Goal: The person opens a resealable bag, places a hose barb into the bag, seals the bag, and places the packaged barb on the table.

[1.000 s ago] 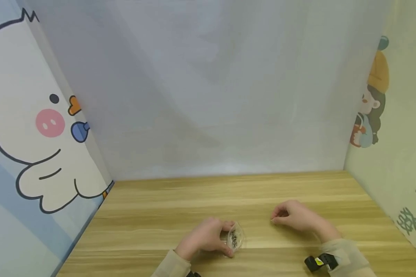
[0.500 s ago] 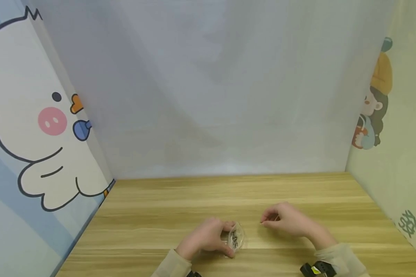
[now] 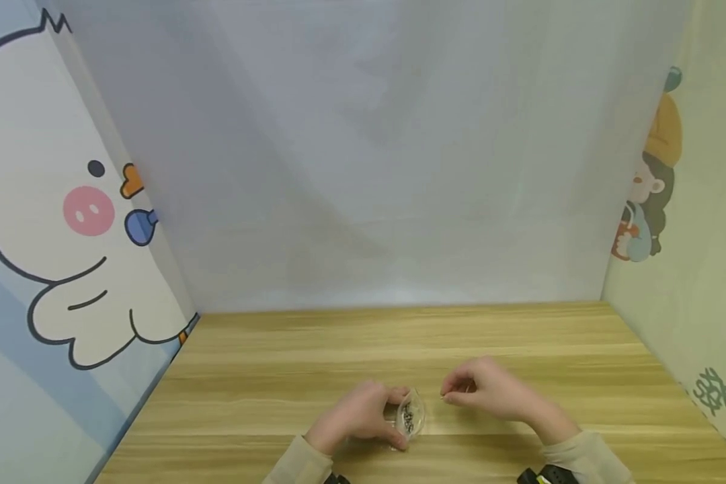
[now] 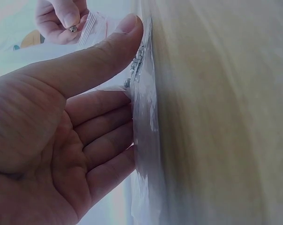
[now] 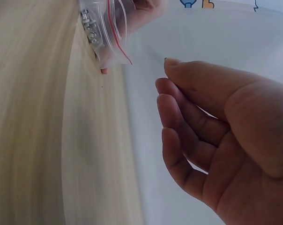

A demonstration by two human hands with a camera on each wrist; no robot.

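A clear zip bag (image 3: 418, 418) lies on the table with its mouth spread, small shiny metal parts (image 3: 408, 418) gathered inside. My left hand (image 3: 360, 413) holds it at the mouth, thumb on the near side and fingers on the far side. In the right wrist view a red line runs along the bag's zip strip (image 5: 114, 29). My right hand (image 3: 490, 390) is just right of the bag, above the table. Its thumb and forefinger pinch a small round metal piece (image 4: 73, 29) with a dark centre, best seen in the left wrist view.
The wood-grain table (image 3: 266, 349) runs back to a pale grey curtain-like backdrop (image 3: 363, 168). Side panels with cartoon prints stand at left (image 3: 54, 235) and right (image 3: 690, 282). A dark wrist device (image 3: 547, 474) sits at the right cuff.
My right hand has moved left toward the bag, with the small metal piece between its fingertips. The left hand and the bag have stayed in place.
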